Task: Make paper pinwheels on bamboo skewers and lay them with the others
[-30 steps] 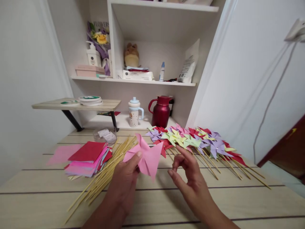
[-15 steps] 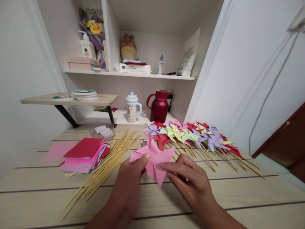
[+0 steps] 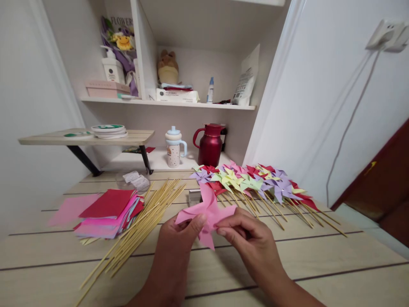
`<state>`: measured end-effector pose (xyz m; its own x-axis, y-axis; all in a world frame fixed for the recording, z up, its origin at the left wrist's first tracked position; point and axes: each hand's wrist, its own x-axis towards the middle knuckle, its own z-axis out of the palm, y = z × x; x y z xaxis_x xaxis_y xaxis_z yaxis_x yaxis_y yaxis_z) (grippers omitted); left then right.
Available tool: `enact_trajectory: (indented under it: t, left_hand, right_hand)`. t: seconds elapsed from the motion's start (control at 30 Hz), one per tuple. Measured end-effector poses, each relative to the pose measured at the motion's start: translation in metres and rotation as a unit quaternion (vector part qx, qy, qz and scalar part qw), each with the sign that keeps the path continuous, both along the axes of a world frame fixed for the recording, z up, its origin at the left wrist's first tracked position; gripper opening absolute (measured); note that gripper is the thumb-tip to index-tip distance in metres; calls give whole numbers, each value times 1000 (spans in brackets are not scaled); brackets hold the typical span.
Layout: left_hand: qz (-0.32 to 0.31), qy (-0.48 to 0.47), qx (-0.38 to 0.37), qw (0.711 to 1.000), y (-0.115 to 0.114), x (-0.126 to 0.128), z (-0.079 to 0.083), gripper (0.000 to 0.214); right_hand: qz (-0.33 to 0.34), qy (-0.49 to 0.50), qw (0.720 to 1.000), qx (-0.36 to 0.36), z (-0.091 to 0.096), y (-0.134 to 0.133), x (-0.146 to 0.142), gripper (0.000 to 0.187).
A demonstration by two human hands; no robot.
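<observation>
Flanking pinwheel (image 3: 209, 209): sticks (image 3: 142, 224) L, pinwheels (image 3: 251, 182) R

Red jug (image 3: 210, 147) beside lidded cup (image 3: 173, 154). Shelf (image 3: 191, 105) above: plush toy (image 3: 168, 70), white packet (image 3: 175, 96), blue-capped bottle (image 3: 210, 91), white bag (image 3: 246, 79). Pump bottle (image 3: 113, 70) near pink box (image 3: 105, 89). Wall socket (image 3: 385, 36) at right, cable (image 3: 350, 117) hanging.

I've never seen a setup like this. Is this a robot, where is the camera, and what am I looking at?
There's no robot here, just a person's bare left hand and right hand. The camera is worn on the head, looking forward and down. The left hand holds a pink paper pinwheel, while the right pinches one of its blades. On the table lie a stack of coloured paper and a bundle of thin sticks, with a group of pinwheels on sticks to the right. Further back stand a handled cup and a red jug.
</observation>
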<state>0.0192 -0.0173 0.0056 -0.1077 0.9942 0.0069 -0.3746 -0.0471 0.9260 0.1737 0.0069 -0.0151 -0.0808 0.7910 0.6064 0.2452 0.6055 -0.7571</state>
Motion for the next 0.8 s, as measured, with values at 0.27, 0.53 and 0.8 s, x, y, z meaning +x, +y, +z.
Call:
enact_trajectory:
  t: [0.27, 0.53, 0.8]
  left_hand:
    - [2, 25, 3, 1000, 1, 1, 1, 27]
    - [21, 24, -15, 999, -1, 3, 4, 27]
    - [31, 50, -31, 998, -1, 1, 3, 28]
  right_hand:
    - [-20, 46, 995, -87, -2, -1, -4, 21]
    - [-26, 58, 990, -123, -3, 1, -5, 26]
    - [-34, 24, 995, -91, -2, 1, -6, 21]
